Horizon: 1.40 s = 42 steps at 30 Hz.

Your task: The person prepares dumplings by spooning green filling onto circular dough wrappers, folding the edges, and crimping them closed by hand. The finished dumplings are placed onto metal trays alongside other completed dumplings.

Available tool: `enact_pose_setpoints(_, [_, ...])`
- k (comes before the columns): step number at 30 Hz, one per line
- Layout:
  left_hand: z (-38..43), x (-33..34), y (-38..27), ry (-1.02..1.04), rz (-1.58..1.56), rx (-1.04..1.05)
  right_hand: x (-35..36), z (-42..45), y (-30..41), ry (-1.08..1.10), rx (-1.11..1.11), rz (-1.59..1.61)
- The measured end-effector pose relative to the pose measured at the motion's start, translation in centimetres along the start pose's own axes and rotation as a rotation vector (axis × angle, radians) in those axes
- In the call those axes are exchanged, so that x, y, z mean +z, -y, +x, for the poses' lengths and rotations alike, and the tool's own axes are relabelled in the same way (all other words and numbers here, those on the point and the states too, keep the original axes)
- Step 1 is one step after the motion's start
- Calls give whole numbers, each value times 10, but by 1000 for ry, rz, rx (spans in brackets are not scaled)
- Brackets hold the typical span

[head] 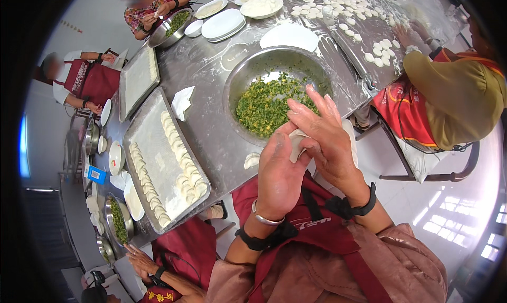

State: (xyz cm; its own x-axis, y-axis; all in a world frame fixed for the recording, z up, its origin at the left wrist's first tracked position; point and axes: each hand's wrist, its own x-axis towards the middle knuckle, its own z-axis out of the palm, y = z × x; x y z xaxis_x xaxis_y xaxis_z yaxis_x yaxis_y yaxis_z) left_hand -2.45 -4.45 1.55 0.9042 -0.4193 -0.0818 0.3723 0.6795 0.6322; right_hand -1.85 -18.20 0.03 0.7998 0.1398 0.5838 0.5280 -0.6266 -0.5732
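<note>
A piece of white dumpling dough is pinched between my two hands, partly hidden by the fingers. My left hand supports it from the left. My right hand grips it from the other side, its floury outer fingers stretched out. Beyond the hands stands a large steel bowl with chopped green and yellow filling in it. One folded dumpling lies on the table edge beside my left hand.
A metal tray to the left bears rows of dumplings; another tray lies behind it. White plates, a rolling tool and dough discs are farther back. Several people work around the table, one close at right.
</note>
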Motion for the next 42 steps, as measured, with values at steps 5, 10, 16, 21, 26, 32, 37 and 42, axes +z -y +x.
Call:
enact_pose_setpoints(5, [-2, -14, 1, 87, 239, 144, -1, 2, 6, 56, 32, 23])
enact_pose_setpoints(10, [-13, -20, -4, 35, 626, 350, -9, -8, 6, -1, 159, 314])
enact_pose_setpoints(16, [-26, -38, -22, -58, 1000, 627, -3, -18, 10, -27, 226, 339])
enact_pose_setpoints(21, [-51, -67, -56, -253, 686, 425, -5, -33, 14, 13, 290, 327])
enact_pose_setpoints(26, [-74, -140, -143, -573, 841, 376, -10, -54, 10, 32, 368, 343])
enact_pose_setpoints(32, [-93, -252, -204, -786, 1141, 229, -4, -56, 13, 90, 405, 377])
enact_pose_setpoints(37, [-76, -307, -198, -751, 1276, 146, 1, -54, 15, 127, 390, 316])
enact_pose_setpoints(42, [-60, -324, -186, -783, 1357, 42, 4, -55, 17, 121, 419, 334])
